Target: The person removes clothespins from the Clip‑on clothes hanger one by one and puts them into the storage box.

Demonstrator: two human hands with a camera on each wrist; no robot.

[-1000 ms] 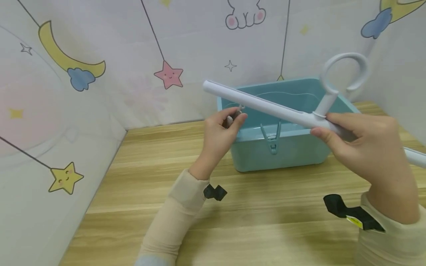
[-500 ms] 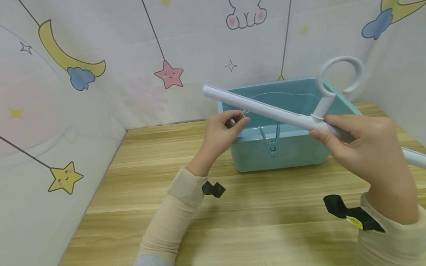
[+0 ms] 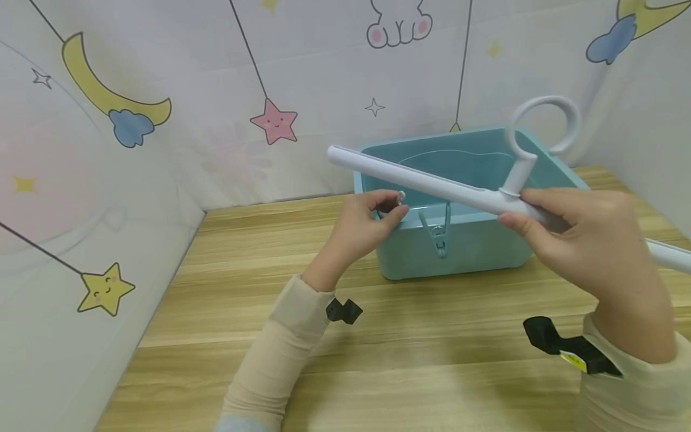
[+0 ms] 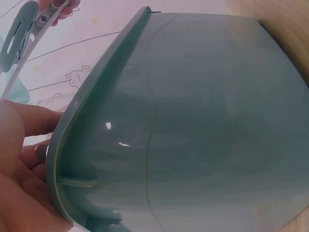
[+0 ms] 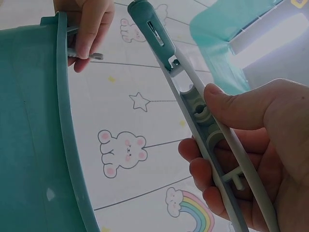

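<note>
My right hand (image 3: pixel 591 240) grips a white plastic hanger (image 3: pixel 418 180) just below its C-shaped hook (image 3: pixel 573 123). The hanger's long bar slants up to the left above the basin's front rim. A teal clothes peg (image 3: pixel 441 234) hangs from the bar's underside; the right wrist view shows this peg (image 5: pixel 153 31) at the bar's far end. Between thumb and forefinger my left hand (image 3: pixel 363 221) pinches a small pale piece with a hooked end (image 3: pixel 401 195). That hand is by the basin's left front corner, under the bar's left end. Most of the small piece is hidden by the fingers.
A teal plastic basin (image 3: pixel 459 249) stands on the wood-grain table (image 3: pixel 410 354), with a pale curved line along its inside. Patterned white cloth walls (image 3: pixel 324 72) rise behind and on both sides. The hanger's other end (image 3: pixel 669 255) sticks out past my right wrist.
The hanger has sunk a little, its hook shifting left and down, and the peg has dropped slightly with it. My left hand has moved slightly right and down, still pinching the small piece.
</note>
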